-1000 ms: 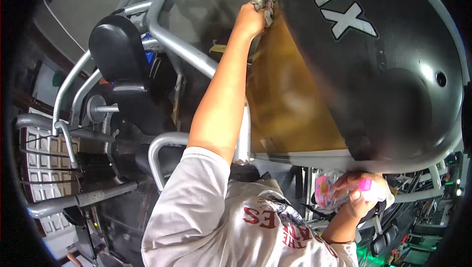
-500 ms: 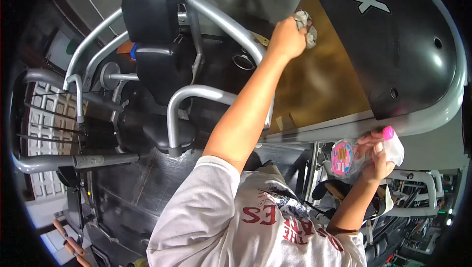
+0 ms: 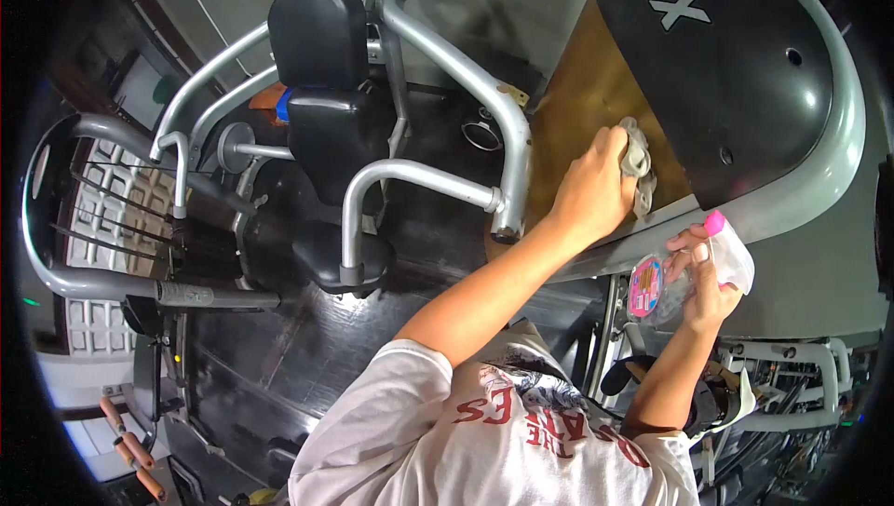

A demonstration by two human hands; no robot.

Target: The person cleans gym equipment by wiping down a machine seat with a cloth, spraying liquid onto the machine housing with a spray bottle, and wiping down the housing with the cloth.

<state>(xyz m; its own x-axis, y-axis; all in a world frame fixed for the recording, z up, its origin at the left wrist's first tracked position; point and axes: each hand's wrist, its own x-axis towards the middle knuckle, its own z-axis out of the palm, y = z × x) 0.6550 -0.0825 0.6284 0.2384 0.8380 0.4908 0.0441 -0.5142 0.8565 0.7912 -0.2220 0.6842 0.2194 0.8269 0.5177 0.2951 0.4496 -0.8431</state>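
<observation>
My left hand [image 3: 596,185] is closed around a crumpled pale cloth [image 3: 637,166]. It presses the cloth to the brownish, see-through-looking panel [image 3: 582,87] of a gym machine, close to the panel's lower right corner. Over on the right, my right hand [image 3: 708,287] grips a spray bottle by its neck. The spray bottle [image 3: 644,287] is clear with a pink and blue label, and its white spray head has a pink nozzle. It is held tilted on its side, just below the machine's silver frame [image 3: 773,213].
A black cover [image 3: 717,68] with white lettering borders the panel. To the left stand a black padded seat [image 3: 321,36] and curved silver tubes [image 3: 456,59]. White machine frames [image 3: 792,385] are at the lower right. Dark flooring [image 3: 251,348] lies below.
My left hand has moved the cloth down and to the right across the panel. My right hand still holds the spray bottle, and the view has shifted slightly.
</observation>
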